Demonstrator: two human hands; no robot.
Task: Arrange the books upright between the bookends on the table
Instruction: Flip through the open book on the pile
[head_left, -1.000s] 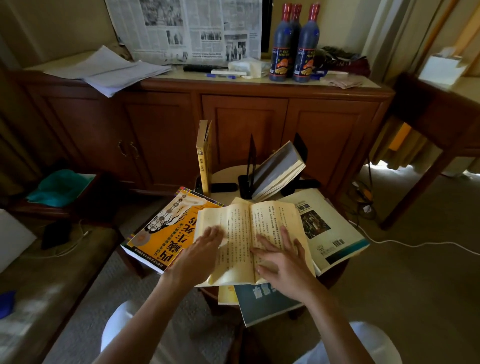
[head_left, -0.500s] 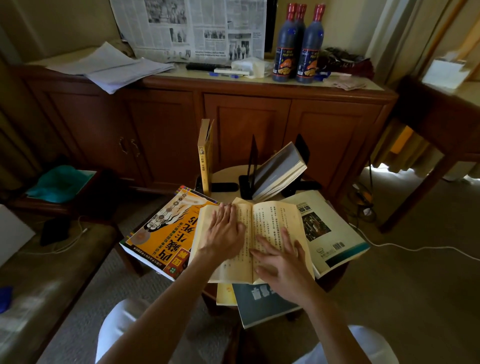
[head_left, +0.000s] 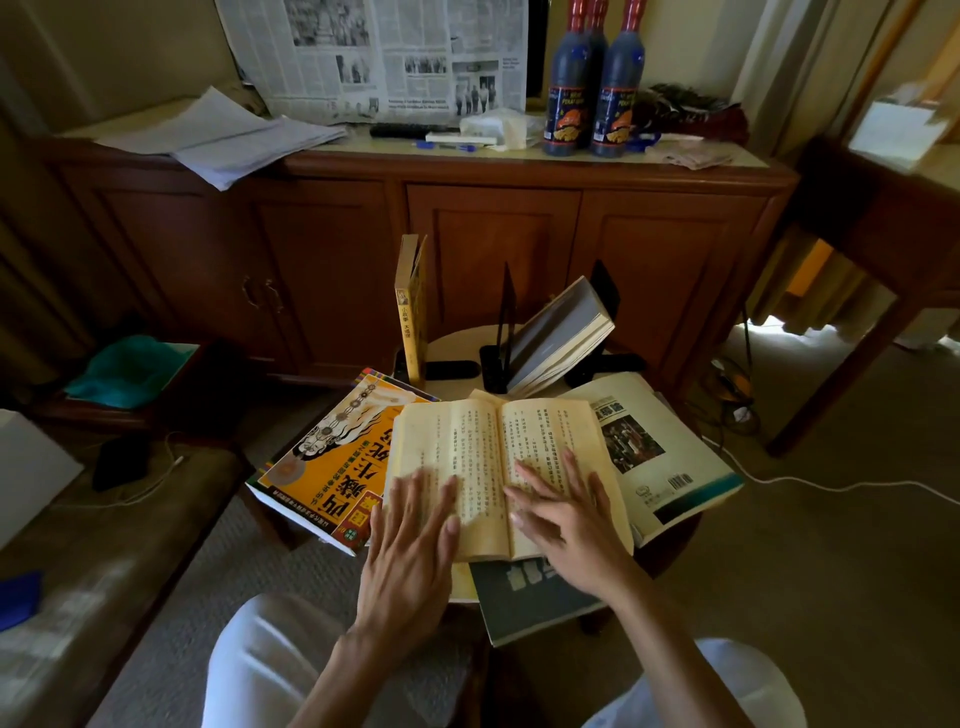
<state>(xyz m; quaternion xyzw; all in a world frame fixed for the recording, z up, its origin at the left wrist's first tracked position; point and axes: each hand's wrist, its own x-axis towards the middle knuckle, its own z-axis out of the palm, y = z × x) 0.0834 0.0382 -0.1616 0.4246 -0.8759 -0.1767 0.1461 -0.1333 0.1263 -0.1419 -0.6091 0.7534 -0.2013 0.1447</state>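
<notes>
Head view, looking down on a small round table (head_left: 467, 340) crowded with books, before a long wooden sideboard (head_left: 493, 218).

Largest risk, judged from the layout: a slide off the table. Several big books overhang its edge — an orange-covered book (head_left: 322, 462) at left, a pale book with a photo cover (head_left: 670, 467) at right, a dark book (head_left: 530, 597) nearest the knees. Any push while closing the open book (head_left: 498, 457) lying on top of them could tip one to the floor.

Next risk: a collapse at the far side. Between two black bookends (head_left: 506, 332), only one grey-edged book (head_left: 561, 332), leaning steeply rather than upright. Just left, outside the bookends, a thin yellow book (head_left: 410, 306) standing alone, unsupported, likely to topple if bumped.

Smaller risk: creased pages if shut carelessly.

Left hand (head_left: 410, 551) flat, palm down, fingers spread on the left page, gripping nothing. Right hand (head_left: 566, 525) likewise pressed flat on the right page, fingers splayed, nothing grasped. Both forearms reaching in from below.
</notes>
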